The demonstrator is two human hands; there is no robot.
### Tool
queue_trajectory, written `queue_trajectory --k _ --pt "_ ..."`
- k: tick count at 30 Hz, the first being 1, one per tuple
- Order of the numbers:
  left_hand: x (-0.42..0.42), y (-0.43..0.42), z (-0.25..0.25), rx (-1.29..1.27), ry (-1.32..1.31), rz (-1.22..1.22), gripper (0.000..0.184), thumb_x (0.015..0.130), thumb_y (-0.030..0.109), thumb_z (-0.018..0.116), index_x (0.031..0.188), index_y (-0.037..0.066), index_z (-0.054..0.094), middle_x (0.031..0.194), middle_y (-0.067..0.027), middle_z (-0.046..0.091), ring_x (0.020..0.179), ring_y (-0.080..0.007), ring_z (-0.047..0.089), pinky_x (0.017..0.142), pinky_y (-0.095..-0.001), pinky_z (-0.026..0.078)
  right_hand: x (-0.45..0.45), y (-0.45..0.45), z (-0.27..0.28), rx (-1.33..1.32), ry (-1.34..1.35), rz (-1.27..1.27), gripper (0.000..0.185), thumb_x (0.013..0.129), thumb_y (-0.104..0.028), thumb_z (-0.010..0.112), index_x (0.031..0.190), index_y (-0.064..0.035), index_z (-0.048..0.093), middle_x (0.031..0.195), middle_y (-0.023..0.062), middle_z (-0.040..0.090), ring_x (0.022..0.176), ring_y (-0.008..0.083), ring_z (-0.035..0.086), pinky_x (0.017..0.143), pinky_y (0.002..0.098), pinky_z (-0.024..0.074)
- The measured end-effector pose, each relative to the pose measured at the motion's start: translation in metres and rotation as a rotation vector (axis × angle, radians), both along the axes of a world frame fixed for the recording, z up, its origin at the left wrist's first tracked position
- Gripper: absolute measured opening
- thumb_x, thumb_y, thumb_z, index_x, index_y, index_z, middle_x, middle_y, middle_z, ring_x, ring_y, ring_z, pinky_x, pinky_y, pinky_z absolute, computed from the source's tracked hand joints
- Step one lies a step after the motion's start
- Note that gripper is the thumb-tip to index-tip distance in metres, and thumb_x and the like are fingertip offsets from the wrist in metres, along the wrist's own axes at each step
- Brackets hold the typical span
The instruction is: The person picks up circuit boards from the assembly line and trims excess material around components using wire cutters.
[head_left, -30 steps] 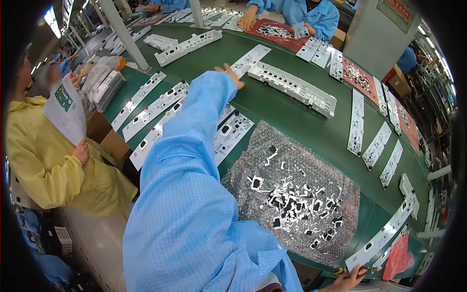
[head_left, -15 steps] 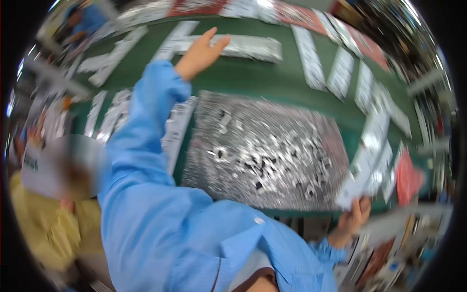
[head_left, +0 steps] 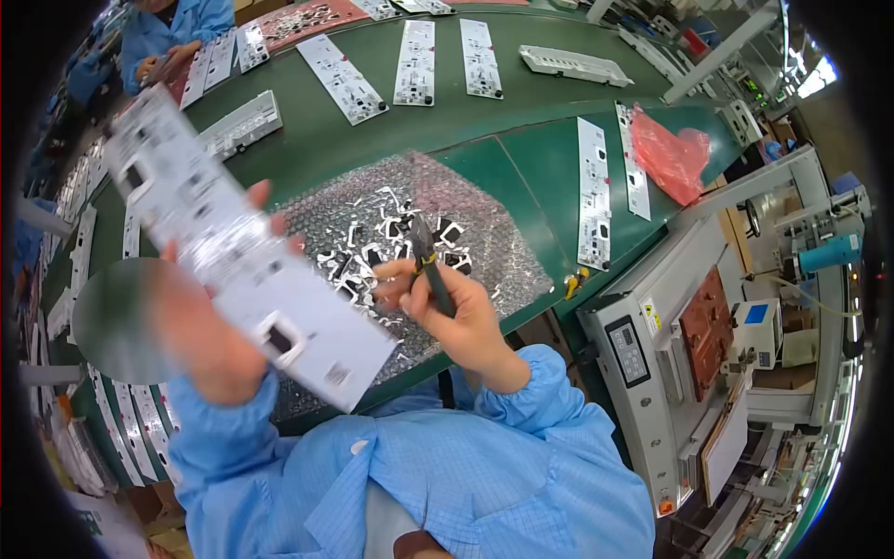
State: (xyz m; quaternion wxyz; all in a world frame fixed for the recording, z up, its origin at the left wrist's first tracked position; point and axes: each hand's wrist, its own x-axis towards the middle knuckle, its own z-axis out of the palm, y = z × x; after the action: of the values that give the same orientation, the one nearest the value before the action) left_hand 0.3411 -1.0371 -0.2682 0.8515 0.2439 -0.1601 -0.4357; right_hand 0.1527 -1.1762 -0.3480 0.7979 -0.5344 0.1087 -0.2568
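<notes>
A long white panel (head_left: 247,261) with rectangular cutouts is held up by my left hand (head_left: 212,337), tilted across the left of the view. Part of that hand is blurred, and its fingertips show along the panel's far edge. My right hand (head_left: 463,321) is closed round dark-handled pliers (head_left: 430,265), their jaws pointing away from me. Beneath both hands lies bubble wrap (head_left: 507,252) on the green bench, bearing several small black and white pieces (head_left: 354,265). The panel hides the wrap's left part.
Similar panels (head_left: 415,63) lie on the green belt (head_left: 447,121), near white housings (head_left: 573,65). A panel (head_left: 593,191), a red bag (head_left: 669,158) and a yellow-handled tool (head_left: 575,281) are at right, beside a machine (head_left: 629,349). A co-worker (head_left: 172,33) is at upper left.
My left hand has come back from the belt and now holds the panel. My right hand has moved in over the bubble wrap with the pliers. The view has turned to the right.
</notes>
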Motion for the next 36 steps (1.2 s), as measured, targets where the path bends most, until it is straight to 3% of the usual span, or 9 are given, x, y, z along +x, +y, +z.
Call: queue_trajectory --k 4,9,14,16,18,19,20,30,36 --pt "0.004 0.072 0.006 -0.007 0.037 0.099 0.07 0.099 0.042 0.036 0.155 0.005 0.015 0.149 -0.0264 0.031 0.122 -0.0464 0.045 0.105 -0.0614 0.036 -0.019 -0.039 -0.03 -0.269 0.288 -0.249 0.013 0.092 0.007 0.051 0.085 -0.0026 0.056 0.12 0.01 0.063 0.097 0.0137 0.061 0.085 0.0295 0.0497" --pt "0.0 0.09 -0.029 -0.044 -0.068 0.445 0.066 0.098 0.037 0.041 0.15 0.003 0.019 0.144 -0.0218 0.037 0.119 -0.0342 0.044 0.106 -0.0526 0.036 -0.052 -0.064 -0.033 -0.408 0.375 -0.473 0.016 0.093 0.003 0.055 0.104 -0.0016 0.066 0.116 0.0035 0.064 0.092 0.0086 0.057 0.078 0.0223 0.0437" --pt "0.014 0.074 -0.062 -0.164 0.039 0.332 0.069 0.092 0.034 0.048 0.149 0.005 0.022 0.142 -0.0209 0.035 0.119 -0.0345 0.04 0.105 -0.0509 0.033 -0.07 -0.039 -0.02 -0.522 0.471 -0.468 0.028 0.091 -0.002 0.057 0.118 -0.0018 0.065 0.126 0.0064 0.06 0.115 0.0145 0.054 0.097 0.0288 0.0394" --pt "0.015 0.065 -0.058 -0.112 0.093 0.337 0.076 0.084 0.032 0.057 0.143 -0.005 0.025 0.127 -0.0216 0.04 0.116 -0.0365 0.038 0.106 -0.0492 0.031 -0.07 -0.021 -0.016 -0.466 0.465 -0.422 0.029 0.091 -0.002 0.057 0.119 -0.0012 0.065 0.126 0.0065 0.061 0.115 0.0152 0.054 0.098 0.0292 0.0395" --pt "0.017 0.062 -0.06 -0.127 0.096 0.335 0.078 0.083 0.033 0.058 0.143 -0.005 0.026 0.127 -0.0224 0.04 0.117 -0.0371 0.037 0.106 -0.0508 0.03 -0.069 -0.008 -0.015 -0.431 0.45 -0.355 0.03 0.091 -0.003 0.058 0.121 0.0005 0.064 0.125 0.0077 0.061 0.118 0.0168 0.054 0.101 0.0308 0.0391" --pt "0.017 0.063 -0.061 -0.141 0.089 0.333 0.079 0.083 0.033 0.058 0.143 -0.005 0.026 0.128 -0.0225 0.039 0.117 -0.0372 0.037 0.106 -0.0507 0.03 -0.066 -0.004 -0.014 -0.434 0.437 -0.374 0.029 0.092 -0.003 0.058 0.12 -0.0002 0.064 0.124 0.0075 0.061 0.116 0.0175 0.056 0.1 0.0315 0.0412" --pt "0.02 0.066 -0.067 -0.227 0.101 0.296 0.069 0.09 0.038 0.05 0.147 0.006 0.028 0.14 -0.0214 0.038 0.116 -0.0364 0.041 0.103 -0.0556 0.032 -0.06 0.001 -0.012 -0.432 0.421 -0.38 0.027 0.092 -0.003 0.058 0.119 -0.0008 0.064 0.122 0.0074 0.061 0.114 0.0182 0.058 0.098 0.0321 0.0432" --pt "0.032 0.113 -0.065 -0.167 -0.007 0.664 0.066 0.085 0.032 0.051 0.137 -0.005 0.037 0.128 -0.0194 0.044 0.108 -0.0331 0.044 0.097 -0.0521 0.036 -0.055 -0.023 -0.015 -0.596 0.545 -0.577 0.025 0.095 -0.005 0.058 0.118 0.0003 0.064 0.117 0.0061 0.065 0.109 0.0152 0.058 0.097 0.0294 0.0423" --pt "0.047 0.127 -0.066 -0.291 -0.044 0.621 0.067 0.081 0.034 0.053 0.133 -0.006 0.04 0.124 -0.0218 0.047 0.108 -0.0351 0.046 0.102 -0.0554 0.034 -0.069 -0.022 -0.016 -0.562 0.534 -0.553 0.029 0.097 -0.01 0.058 0.123 0.0013 0.064 0.12 0.0106 0.066 0.11 0.0186 0.06 0.098 0.0336 0.0443"
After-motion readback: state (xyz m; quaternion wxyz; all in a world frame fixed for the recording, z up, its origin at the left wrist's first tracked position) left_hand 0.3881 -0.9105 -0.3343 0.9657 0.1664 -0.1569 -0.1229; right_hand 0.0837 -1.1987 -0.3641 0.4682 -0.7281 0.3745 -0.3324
